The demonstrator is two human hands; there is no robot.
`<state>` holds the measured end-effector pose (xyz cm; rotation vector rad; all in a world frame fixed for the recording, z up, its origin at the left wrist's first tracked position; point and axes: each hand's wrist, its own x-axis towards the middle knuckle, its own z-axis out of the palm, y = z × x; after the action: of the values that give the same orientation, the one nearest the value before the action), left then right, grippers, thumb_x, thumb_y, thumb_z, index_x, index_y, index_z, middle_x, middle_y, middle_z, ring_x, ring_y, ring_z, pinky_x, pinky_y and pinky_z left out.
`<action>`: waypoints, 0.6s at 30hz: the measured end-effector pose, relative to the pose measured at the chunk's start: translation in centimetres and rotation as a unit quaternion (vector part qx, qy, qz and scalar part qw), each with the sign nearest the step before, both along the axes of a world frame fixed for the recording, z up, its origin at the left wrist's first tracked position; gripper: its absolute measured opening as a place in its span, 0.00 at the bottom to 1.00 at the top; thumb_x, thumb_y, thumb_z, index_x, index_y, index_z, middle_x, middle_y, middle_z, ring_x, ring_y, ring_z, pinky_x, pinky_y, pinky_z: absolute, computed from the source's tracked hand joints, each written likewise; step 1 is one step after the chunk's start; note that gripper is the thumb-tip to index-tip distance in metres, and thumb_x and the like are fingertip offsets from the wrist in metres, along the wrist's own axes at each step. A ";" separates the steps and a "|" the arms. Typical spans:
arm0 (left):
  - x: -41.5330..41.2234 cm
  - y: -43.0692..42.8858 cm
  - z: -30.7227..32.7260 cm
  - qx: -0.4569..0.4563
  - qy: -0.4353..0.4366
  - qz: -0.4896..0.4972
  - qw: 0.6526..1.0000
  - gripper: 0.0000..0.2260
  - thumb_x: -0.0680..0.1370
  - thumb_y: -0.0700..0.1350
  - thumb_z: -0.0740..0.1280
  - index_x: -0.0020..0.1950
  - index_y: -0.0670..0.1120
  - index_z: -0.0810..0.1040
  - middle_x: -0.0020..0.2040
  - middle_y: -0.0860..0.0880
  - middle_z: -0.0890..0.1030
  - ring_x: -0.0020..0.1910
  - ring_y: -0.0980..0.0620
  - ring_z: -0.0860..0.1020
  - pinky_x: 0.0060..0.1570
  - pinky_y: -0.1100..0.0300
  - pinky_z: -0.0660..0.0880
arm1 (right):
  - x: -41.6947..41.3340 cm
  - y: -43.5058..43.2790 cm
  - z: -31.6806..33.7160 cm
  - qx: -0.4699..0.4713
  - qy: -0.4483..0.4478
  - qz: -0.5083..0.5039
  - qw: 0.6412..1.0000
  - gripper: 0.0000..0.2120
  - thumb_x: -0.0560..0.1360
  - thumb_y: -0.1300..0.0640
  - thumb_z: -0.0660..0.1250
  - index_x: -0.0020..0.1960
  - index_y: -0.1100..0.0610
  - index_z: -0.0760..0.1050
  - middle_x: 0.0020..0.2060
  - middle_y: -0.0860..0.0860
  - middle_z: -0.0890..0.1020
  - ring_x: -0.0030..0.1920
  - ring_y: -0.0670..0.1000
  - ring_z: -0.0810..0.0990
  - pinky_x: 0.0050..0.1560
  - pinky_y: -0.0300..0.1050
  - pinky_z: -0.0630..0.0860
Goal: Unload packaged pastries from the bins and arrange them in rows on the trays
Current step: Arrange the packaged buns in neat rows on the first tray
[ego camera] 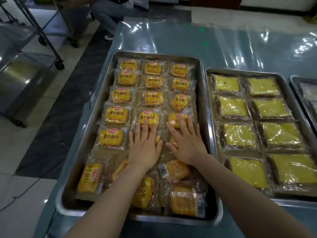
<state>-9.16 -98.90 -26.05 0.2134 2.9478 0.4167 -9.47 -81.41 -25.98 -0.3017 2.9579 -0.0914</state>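
A steel tray (96, 107) in front of me holds orange-labelled packaged small breads in three columns. My left hand (145, 146) lies flat, fingers spread, on a bread packet (157, 139) in the middle column's fifth row. My right hand (186, 143) lies flat beside it on the packet (172, 140) in the right column. Both packets are mostly hidden under my palms. Several more packets, such as one (90, 177) at the near left, lie loose and unaligned at the tray's near end.
A second tray (210, 93) to the right holds yellow-topped wrapped cake slices in two columns. A third tray (295, 83) shows at the far right edge. Clear plastic sheet (205, 40) covers the table. A wheeled steel rack (42, 40) and a crouching person (108, 12) are at the far left.
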 end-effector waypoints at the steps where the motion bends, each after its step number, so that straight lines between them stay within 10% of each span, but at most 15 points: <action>1: 0.0 0.0 0.1 0.007 -0.003 0.003 1.000 0.27 0.80 0.61 0.46 0.76 0.56 0.41 0.76 0.50 0.36 0.73 0.49 0.32 0.68 0.48 0.31 | 0.0 0.0 0.1 0.002 0.004 0.002 1.000 0.33 0.75 0.31 0.41 0.76 0.41 0.37 0.75 0.55 0.31 0.73 0.60 0.28 0.69 0.63 0.35; 7: 1.3 -0.8 3.4 0.194 0.077 0.044 0.977 0.24 0.80 0.55 0.51 0.75 0.56 0.49 0.76 0.55 0.51 0.75 0.59 0.43 0.72 0.57 0.38 | 1.3 0.3 2.1 -0.078 0.044 0.004 0.996 0.30 0.79 0.39 0.52 0.77 0.46 0.50 0.77 0.52 0.38 0.75 0.53 0.31 0.72 0.54 0.35; 12: 4.2 -3.4 5.5 0.288 0.091 0.055 0.952 0.21 0.79 0.45 0.59 0.71 0.59 0.62 0.72 0.60 0.62 0.73 0.61 0.54 0.72 0.52 0.56 | 5.4 1.0 3.4 -0.242 0.100 -0.083 0.961 0.09 0.75 0.53 0.67 0.55 0.52 0.77 0.57 0.47 0.72 0.58 0.45 0.70 0.60 0.47 0.74; 18: 7.8 -6.2 4.6 0.254 0.045 0.093 0.962 0.17 0.78 0.43 0.64 0.64 0.58 0.72 0.68 0.55 0.71 0.71 0.55 0.63 0.70 0.46 0.61 | 8.1 1.5 3.4 -0.061 -0.087 0.067 0.992 0.29 0.78 0.37 0.52 0.75 0.48 0.56 0.73 0.46 0.59 0.73 0.50 0.55 0.69 0.51 0.61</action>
<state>-1.31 -105.10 -21.45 0.0097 2.8963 1.2196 -1.37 -79.94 -22.62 -0.4820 2.7556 -0.2670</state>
